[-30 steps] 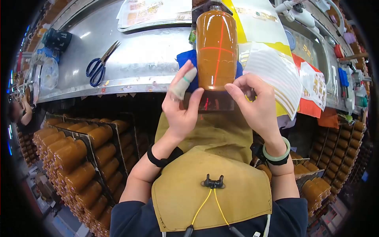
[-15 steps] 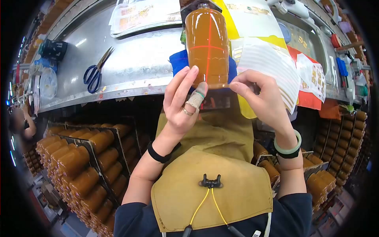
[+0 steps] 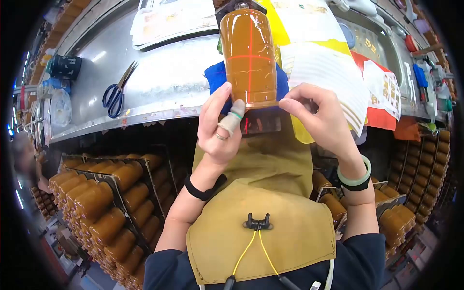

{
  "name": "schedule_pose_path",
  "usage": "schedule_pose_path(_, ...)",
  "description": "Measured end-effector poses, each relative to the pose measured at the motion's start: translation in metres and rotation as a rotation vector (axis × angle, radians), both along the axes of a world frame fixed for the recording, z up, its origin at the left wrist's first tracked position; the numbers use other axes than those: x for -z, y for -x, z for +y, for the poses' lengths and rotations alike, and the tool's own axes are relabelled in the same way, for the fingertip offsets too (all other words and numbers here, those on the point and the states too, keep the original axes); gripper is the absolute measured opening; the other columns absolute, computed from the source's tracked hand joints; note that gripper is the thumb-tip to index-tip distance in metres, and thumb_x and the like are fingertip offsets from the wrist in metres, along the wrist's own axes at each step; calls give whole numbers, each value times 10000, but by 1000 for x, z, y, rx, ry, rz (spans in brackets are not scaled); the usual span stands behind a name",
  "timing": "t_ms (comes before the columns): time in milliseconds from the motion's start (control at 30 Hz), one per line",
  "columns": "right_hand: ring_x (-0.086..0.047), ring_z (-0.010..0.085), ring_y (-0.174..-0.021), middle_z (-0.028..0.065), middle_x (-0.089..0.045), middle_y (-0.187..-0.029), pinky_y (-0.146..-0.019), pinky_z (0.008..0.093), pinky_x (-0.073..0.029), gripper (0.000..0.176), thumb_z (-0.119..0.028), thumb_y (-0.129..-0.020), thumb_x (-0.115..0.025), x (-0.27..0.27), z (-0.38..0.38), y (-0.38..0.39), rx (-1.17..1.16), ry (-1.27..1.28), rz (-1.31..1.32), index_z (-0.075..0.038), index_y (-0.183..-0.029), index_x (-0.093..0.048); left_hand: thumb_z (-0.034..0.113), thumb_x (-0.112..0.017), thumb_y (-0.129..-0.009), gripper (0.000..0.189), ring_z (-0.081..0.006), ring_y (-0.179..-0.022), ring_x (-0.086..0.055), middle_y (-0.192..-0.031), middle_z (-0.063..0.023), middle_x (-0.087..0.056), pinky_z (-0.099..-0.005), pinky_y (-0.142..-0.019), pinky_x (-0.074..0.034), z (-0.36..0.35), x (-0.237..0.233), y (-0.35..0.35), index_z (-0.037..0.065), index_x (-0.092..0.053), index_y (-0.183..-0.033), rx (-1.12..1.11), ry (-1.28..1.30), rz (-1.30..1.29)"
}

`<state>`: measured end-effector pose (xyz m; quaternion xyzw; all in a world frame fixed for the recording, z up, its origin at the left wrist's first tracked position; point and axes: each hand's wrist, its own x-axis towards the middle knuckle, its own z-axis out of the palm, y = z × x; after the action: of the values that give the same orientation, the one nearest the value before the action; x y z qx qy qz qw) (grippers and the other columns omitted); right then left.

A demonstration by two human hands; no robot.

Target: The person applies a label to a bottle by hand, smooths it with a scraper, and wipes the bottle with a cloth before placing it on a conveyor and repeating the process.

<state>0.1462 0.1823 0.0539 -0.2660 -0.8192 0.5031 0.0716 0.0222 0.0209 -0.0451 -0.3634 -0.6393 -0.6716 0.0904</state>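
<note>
Amber-brown and glossy, a large bottle lies at the near edge of the metal table, neck pointing away from the person and base toward them, with blue cloth showing on both sides of its lower half. Red light lines cross on its surface. The left hand is loosely open, grasping nothing visible, with a finger in a pale finger cover just at the lower left edge of the bottle. The right hand has its thumb and forefinger curled toward each other at the lower right edge of the base (whether anything thin is pinched there I cannot tell). Just right of the bottle lies a white sheet with curved bands, over yellow material; farther right, a smaller white sheet with gold marks lies over something orange-red. To the left, dark-handled scissors lie slightly parted, blades slanting away, and beyond them papers rest in a shallow tray. Below table height, racked brown bottles fill both sides. A tan apron covers the person's front, and a pale green bangle circles the right wrist.
</note>
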Motion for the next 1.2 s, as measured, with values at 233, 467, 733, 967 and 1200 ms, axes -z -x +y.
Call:
schedule_pose_path(233, -642, 193, -710, 116, -720, -802, -687, 316, -493, 178, -151, -901, -724, 5, 0, 0, 11, 3, 24, 27, -914, -738, -22, -785, -857, 217, -371, -1129, -660, -1203, -182, -690, -409, -897, -597, 4, -13, 5, 17, -690, -1048, -36, 174, 468)
schedule_pose_path(467, -625, 180, -695, 116, -713, -788, -668, 314, -482, 170, -145, -896, -729, 5, -1, -3, 15, 0, 34, 22, -920, -745, -30, -792, -851, 372, -371, -1142, -661, -1220, -190, -675, -383, -913, -593, -3, 3, 1, -77, -649, -1190, -23, 84, 166)
schedule_pose_path(733, -610, 173, -676, 115, -718, -791, -651, 312, -473, 174, -150, -898, -726, 9, 0, -2, 36, 10, 11, 21, -921, -745, -56, -794, -829, 341, -383, -1139, -661, -1183, -173, -691, -428, -940, -586, 7, -11, 7, 7, -676, -1142, -13, 173, 570)
schedule_pose_path(967, -455, 41, -652, -15, -635, -740, -582, 240, -367, 157, -130, -916, -744, 14, -1, -3, 20, -24, 96, 24, -897, -722, -111, -792, -792, 330, -379, -1107, -667, -1184, -179, -693, -425, -924, -584, -3, -3, -3, 48, -712, -1069, -102, 139, 169)
schedule_pose_path(1200, -452, 41, -648, -18, -629, -733, -580, 238, -365, 159, -129, -916, -744, 22, 2, -3, 53, 12, 115, 26, -891, -722, -45, -794, -831, 307, -352, -1124, -663, -1189, -146, -681, -409, -912, -576, 6, -16, 8, 42, -727, -1118, 33, 209, 573)
